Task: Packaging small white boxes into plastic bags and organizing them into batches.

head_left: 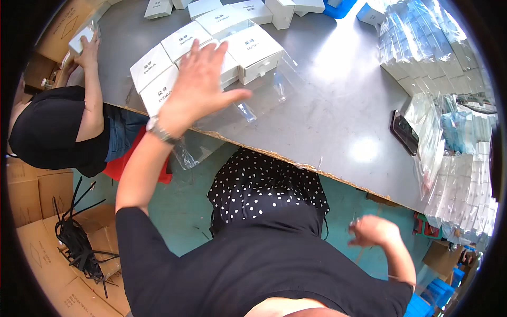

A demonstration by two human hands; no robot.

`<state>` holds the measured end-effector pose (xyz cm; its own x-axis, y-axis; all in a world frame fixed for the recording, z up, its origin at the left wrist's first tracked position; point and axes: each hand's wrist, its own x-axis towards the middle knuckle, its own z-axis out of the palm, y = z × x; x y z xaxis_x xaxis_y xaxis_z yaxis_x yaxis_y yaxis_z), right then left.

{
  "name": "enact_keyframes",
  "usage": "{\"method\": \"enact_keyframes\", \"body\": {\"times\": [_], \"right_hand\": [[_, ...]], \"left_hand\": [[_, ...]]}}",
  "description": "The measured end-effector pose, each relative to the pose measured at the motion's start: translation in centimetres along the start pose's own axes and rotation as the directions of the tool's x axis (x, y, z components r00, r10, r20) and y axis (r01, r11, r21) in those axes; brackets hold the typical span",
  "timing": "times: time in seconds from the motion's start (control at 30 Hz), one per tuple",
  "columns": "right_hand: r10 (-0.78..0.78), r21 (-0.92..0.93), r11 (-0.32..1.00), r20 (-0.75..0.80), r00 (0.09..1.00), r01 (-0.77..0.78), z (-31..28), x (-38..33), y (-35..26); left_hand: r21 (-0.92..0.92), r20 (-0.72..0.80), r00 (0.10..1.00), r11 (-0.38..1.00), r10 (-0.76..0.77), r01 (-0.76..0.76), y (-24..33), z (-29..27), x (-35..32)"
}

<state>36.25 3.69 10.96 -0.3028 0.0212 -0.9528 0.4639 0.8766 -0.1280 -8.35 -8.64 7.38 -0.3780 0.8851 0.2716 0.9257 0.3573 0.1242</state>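
Observation:
My left hand [198,87] reaches over the table with its fingers spread, palm down, above white cardboard boxes. Its fingertips overlap the white box [182,40] in the picture; whether they touch it I cannot tell. A white drawer-style box [256,50] with a small pull tab on its front lies just right of the fingers. Clear plastic film [280,87] spreads beside and under that box. Off the table's front edge, at the lower right, my right hand [374,231] hangs with its fingers curled and slightly blurred. What it holds, if anything, cannot be made out.
More white boxes [282,11] lie along the table's far side. A dark phone [404,132] rests near the right edge, beside stacks of film-wrapped boxes [422,47]. Another person's hand [88,50] holds a white box at the left. Cartons with black straps [79,243] stand lower left.

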Motion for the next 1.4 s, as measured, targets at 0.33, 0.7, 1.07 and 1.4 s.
{"method": "enact_keyframes", "body": {"times": [0.33, 0.7, 1.07, 1.4], "right_hand": [[-0.759, -0.738, 0.613, -0.649, 0.048, -0.282, -27.3, 15.4, 0.0], [-0.727, -0.737, 0.654, -0.674, -0.13, 0.169, -23.9, 14.6, -2.8], [-0.519, -0.56, 0.797, -0.827, -0.217, 0.228, -19.1, 11.4, 0.8], [-0.409, -0.569, 0.754, -0.798, -0.442, 0.329, -25.3, -0.1, 3.2]], "left_hand": [[0.229, -0.158, 0.987, 0.972, -0.022, 0.058, 2.6, 3.7, 2.6], [-0.106, -0.189, 0.976, 0.985, 0.113, -0.134, 0.3, 0.1, -2.7], [0.261, -0.154, 0.93, 0.921, 0.334, -0.288, -4.1, -2.1, -15.9], [-0.67, -0.253, 0.967, 0.722, -0.003, -0.173, -8.5, -11.0, -3.7]]}}
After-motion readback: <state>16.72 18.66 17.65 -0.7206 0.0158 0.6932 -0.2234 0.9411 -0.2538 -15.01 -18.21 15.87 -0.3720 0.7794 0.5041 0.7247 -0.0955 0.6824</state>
